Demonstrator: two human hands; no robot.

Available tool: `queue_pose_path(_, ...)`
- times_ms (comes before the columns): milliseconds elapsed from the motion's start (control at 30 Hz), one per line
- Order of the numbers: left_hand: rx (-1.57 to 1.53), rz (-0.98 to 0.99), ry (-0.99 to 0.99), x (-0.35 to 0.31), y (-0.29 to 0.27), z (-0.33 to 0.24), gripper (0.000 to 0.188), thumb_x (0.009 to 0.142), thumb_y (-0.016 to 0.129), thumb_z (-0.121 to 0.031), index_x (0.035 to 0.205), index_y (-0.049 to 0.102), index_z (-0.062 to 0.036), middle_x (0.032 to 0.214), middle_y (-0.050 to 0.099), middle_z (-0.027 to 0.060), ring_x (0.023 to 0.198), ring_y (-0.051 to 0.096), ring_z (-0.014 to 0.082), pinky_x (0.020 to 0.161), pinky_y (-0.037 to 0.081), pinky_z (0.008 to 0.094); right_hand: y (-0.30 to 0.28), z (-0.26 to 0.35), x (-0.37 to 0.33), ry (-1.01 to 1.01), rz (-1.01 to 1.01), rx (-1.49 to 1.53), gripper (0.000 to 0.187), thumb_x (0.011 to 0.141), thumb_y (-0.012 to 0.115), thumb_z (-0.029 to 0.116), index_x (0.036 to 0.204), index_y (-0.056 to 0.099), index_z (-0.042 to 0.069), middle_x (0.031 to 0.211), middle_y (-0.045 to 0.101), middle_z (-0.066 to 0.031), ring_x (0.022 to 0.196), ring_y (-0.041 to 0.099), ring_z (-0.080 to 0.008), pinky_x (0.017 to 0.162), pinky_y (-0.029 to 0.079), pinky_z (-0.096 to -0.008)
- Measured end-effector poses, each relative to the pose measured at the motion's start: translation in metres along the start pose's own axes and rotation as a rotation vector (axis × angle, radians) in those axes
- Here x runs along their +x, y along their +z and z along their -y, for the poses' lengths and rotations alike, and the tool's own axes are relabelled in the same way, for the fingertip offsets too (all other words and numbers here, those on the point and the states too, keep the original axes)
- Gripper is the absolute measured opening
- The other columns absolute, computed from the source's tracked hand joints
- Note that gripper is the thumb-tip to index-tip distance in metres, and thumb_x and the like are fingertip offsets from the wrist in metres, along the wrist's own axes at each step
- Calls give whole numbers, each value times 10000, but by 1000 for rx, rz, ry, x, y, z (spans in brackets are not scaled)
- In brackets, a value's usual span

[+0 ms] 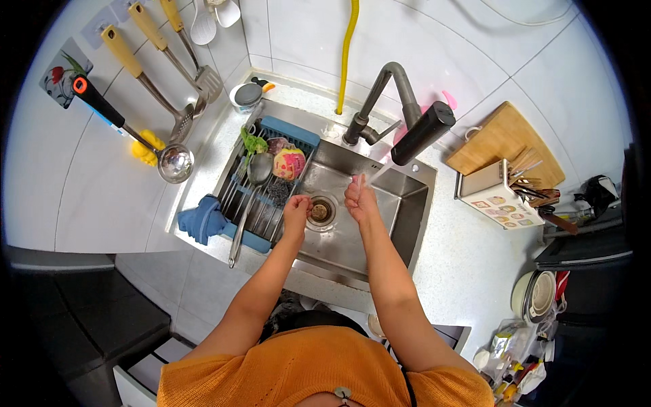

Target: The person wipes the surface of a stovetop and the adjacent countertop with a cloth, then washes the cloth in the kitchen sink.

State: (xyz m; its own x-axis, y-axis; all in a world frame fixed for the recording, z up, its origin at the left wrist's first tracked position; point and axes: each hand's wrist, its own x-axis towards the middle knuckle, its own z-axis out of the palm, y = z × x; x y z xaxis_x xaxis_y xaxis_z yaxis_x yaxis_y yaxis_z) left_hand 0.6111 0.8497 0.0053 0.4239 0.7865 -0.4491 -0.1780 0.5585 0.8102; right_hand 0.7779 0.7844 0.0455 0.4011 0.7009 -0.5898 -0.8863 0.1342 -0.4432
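Observation:
My left hand (297,211) hovers over the sink (325,249), just left of the drain (321,212), with its fingers curled in and nothing visible in them. To the right of the drain, my right hand (360,198) is also closed, and no object shows in it. A thin stream of water (381,172) runs from the dark faucet (424,132) down to the fingers of my right hand. On the left, a blue-edged drying rack (288,129) lies across the sink, bearing a large metal spoon (260,169), green leaves (253,142) and a pink-and-yellow sponge (289,164).
A blue cloth (203,220) hangs at the rack's near left corner. Ladles and spatulas hang on the left wall, including a black-handled slotted ladle (175,163). At right stand a wooden cutting board (505,146) and a utensil holder (498,203). A yellow hose (348,47) rises behind the sink.

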Motion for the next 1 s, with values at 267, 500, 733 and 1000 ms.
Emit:
queue_pose_path(267, -11, 38, -9, -8, 8, -1, 59, 873, 512, -84, 892, 555, -50, 790, 580, 14, 652, 520, 76, 559, 403, 193, -2, 15, -6, -120, 52, -116, 359, 885, 507, 399, 614, 424, 178, 545, 370, 47, 428, 343, -99, 382, 301, -228)
queue_pose_path(500, 39, 99, -4, -7, -3, 5, 100, 898, 500, -165, 918, 551, -81, 802, 585, 2, 678, 536, 81, 617, 448, 218, 11, 18, -19, -213, 226, 122, 353, 819, 524, 77, 1163, 466, 131, 1014, 515, -49, 1010, 490, -229, 959, 371, -492)
queue_pose_path(733, 27, 44, -62, -11, 0, -1, 103, 897, 491, -142, 944, 555, -77, 857, 592, 8, 740, 556, 91, 666, 471, 230, -8, 29, -12, -182, 178, -62, 291, 861, 531, 93, 1141, 467, 144, 833, 526, -10, 639, 513, -113, 501, 431, -219)
queue_pose_path(1000, 47, 32, -81, -12, -8, 2, 104, 898, 496, -146, 952, 561, -85, 853, 600, 0, 742, 558, 81, 649, 460, 219, 7, 24, -30, -231, -88, -179, 234, 890, 498, 372, 865, 475, 140, 675, 460, 13, 384, 322, -79, 347, 260, -210)
